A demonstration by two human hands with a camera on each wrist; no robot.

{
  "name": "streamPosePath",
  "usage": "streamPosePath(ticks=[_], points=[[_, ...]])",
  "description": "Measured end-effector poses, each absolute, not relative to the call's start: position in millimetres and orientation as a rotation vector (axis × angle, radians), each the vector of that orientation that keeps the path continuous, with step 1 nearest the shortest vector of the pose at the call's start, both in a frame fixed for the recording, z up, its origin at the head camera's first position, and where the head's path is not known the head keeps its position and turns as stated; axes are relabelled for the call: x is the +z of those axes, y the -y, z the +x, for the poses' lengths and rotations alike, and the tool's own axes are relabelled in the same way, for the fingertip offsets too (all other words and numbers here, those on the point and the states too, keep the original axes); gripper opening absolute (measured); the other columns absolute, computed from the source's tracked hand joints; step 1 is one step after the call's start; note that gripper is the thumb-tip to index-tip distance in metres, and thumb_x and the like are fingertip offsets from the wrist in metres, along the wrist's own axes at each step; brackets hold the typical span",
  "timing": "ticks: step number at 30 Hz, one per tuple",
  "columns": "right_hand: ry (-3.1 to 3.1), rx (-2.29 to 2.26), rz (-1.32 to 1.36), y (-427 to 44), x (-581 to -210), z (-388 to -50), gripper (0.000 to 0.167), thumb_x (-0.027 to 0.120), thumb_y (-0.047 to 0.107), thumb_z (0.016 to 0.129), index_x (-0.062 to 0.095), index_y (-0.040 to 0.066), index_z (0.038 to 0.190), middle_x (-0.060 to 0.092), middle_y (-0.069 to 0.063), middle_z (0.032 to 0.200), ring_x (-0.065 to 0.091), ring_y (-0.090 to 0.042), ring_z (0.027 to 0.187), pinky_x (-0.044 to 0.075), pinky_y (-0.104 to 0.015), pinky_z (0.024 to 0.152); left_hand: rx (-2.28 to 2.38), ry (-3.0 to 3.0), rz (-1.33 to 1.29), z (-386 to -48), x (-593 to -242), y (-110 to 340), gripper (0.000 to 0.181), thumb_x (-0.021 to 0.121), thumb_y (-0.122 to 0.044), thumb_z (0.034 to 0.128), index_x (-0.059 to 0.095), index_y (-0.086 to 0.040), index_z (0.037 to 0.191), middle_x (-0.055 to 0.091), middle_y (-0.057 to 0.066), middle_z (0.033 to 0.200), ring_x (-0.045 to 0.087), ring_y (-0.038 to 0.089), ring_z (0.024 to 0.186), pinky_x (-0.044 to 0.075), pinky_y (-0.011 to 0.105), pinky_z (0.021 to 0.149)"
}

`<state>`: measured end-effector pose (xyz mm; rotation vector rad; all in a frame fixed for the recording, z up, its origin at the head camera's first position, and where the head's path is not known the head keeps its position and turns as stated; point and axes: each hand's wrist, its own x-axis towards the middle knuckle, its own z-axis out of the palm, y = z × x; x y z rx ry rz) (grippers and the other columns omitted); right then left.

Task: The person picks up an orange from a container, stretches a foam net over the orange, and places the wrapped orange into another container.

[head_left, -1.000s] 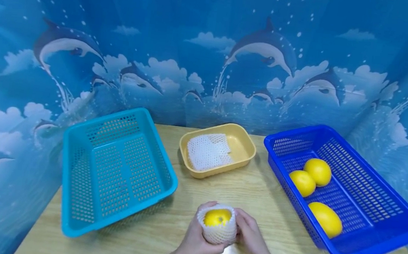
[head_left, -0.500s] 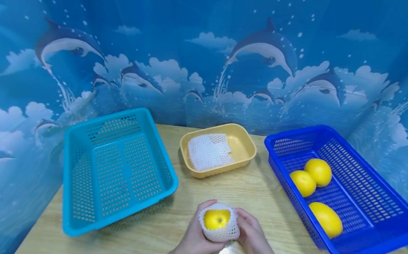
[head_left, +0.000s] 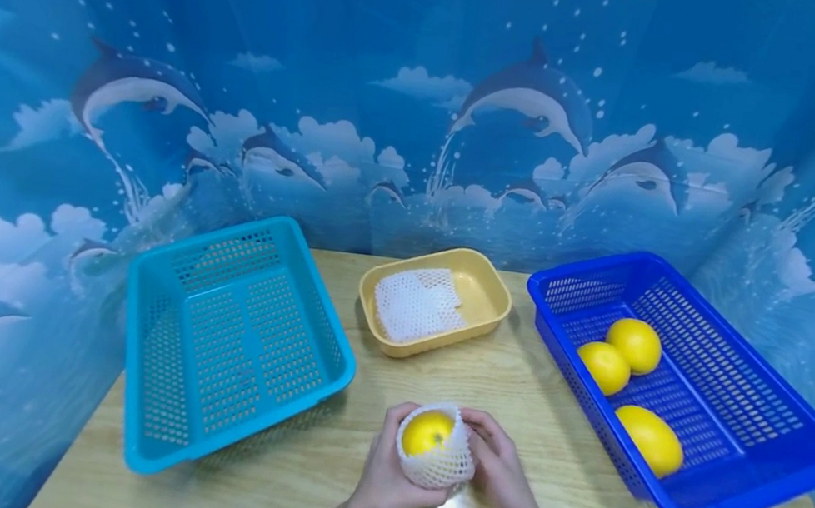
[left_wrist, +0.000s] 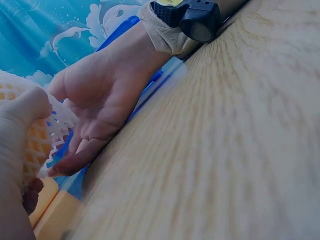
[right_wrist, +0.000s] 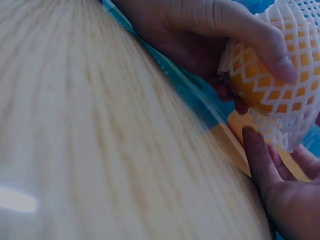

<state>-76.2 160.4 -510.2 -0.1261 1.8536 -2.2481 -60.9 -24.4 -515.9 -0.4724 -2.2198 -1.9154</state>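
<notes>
Cups one smooth, round yellow fruit (head_left: 425, 434) in the left hand (head_left: 386, 474), at the near side of a pale wood-grained table (head_left: 370, 384), midway between two baskets. Sheathed in one white foam net (head_left: 442, 467), stretched into diamond-shaped mesh round the sides and gaping at the top over glossy bare skin with a small dark spot. Curls left fingers round the bundle, thumb pressed across the mesh in both wrist views. Touches the net's loose edge with bent fingers of the right hand (head_left: 498, 478); cannot tell from these angles whether pinching it.

Counted at four fruits in all. Lying unwrapped in the rectangular blue basket (head_left: 768, 467), at right: three more yellow fruits (head_left: 634, 345), two side by side farther back, one nearer the front.

Set at left, one teal basket (head_left: 255, 346), likewise of moulded plastic, pierced with rows of small holes in walls and floor. Placed beyond the hands, one shallow tan tray (head_left: 477, 294), smooth-walled and round-cornered, with flat white foam nets (head_left: 417, 304) toward its left; cannot count the layers.

Seen at the right wrist, one black device (left_wrist: 200, 22) by a crumpled beige cuff (left_wrist: 162, 32). Hung behind, blue sheeting (head_left: 370, 49) printed with dolphins, clouds and spray.
</notes>
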Motion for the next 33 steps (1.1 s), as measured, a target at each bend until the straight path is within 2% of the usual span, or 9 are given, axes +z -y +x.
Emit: streamPosePath(ticks=[2,4,6,11,14,21,33], points=[[-1.942,-2.253,-0.178,-160.2,-511.9,-75.9,0.034,0.052,0.010,0.101,0.052,-0.005,0.131,0.062,-0.007,0.126,0.061,-0.015,0.111,0.052,-0.027,0.090,-1.904,2.220,-0.505,-61.4,-516.2,24.8,0.100,0.093,-0.003,0.0490,0.044,-0.020,0.134,0.060,-0.004,0.126,0.060,0.017,0.107,0.050,0.036,0.095],[-1.997,-2.265,-0.231,-160.2,-512.6,-75.4,0.033,0.053,0.008,0.100,0.054,-0.006,0.130,0.062,-0.006,0.128,0.061,-0.014,0.114,0.050,-0.026,0.093,-1.883,2.221,-0.535,-62.1,-517.2,24.9,0.100,0.092,-0.002,0.0490,0.044,-0.021,0.135,0.061,-0.004,0.127,0.061,0.018,0.107,0.051,0.036,0.094],[-1.964,-2.299,-0.354,-161.5,-513.2,-75.1,0.034,0.047,0.007,0.102,0.053,-0.009,0.132,0.061,-0.005,0.132,0.057,-0.015,0.122,0.046,-0.028,0.101,-1.864,2.226,-0.550,-62.7,-518.5,24.9,0.101,0.091,-0.003,0.0488,0.044,-0.022,0.136,0.061,-0.004,0.127,0.062,0.018,0.106,0.052,0.036,0.092],[-1.862,-2.323,-0.566,-163.9,-512.5,-74.0,0.036,0.036,0.004,0.105,0.050,-0.012,0.135,0.063,-0.003,0.129,0.059,-0.015,0.118,0.047,-0.028,0.099,-1.876,2.213,-0.559,-63.2,-520.9,24.0,0.102,0.090,-0.003,0.0508,0.041,-0.020,0.138,0.059,-0.001,0.127,0.060,0.018,0.107,0.051,0.035,0.093],[-1.851,-2.325,-0.585,-164.3,-512.1,-73.7,0.035,0.038,0.001,0.103,0.051,-0.008,0.135,0.064,-0.005,0.128,0.061,-0.017,0.114,0.050,-0.030,0.096,-1.920,2.212,-0.558,-63.4,-520.4,23.3,0.102,0.090,-0.004,0.0525,0.038,-0.020,0.139,0.056,0.000,0.129,0.059,0.019,0.109,0.050,0.036,0.095],[-1.622,-2.406,-0.615,-163.0,-510.1,-75.1,0.037,0.037,-0.001,0.102,0.056,0.001,0.133,0.064,-0.008,0.127,0.061,-0.019,0.116,0.048,-0.033,0.099,-2.018,2.180,-0.556,-62.3,-519.1,25.2,0.098,0.092,-0.012,0.0554,0.038,-0.018,0.136,0.058,0.003,0.128,0.060,0.021,0.110,0.050,0.037,0.097],[-1.257,-2.410,-0.723,-165.8,-510.8,-76.7,0.045,0.025,0.000,0.103,0.056,0.005,0.136,0.061,-0.010,0.133,0.058,-0.021,0.122,0.044,-0.034,0.105,-2.124,2.119,-0.617,-65.7,-521.0,29.0,0.085,0.087,-0.019,0.0670,0.044,-0.018,0.140,0.060,0.005,0.129,0.062,0.023,0.112,0.047,0.034,0.101]])
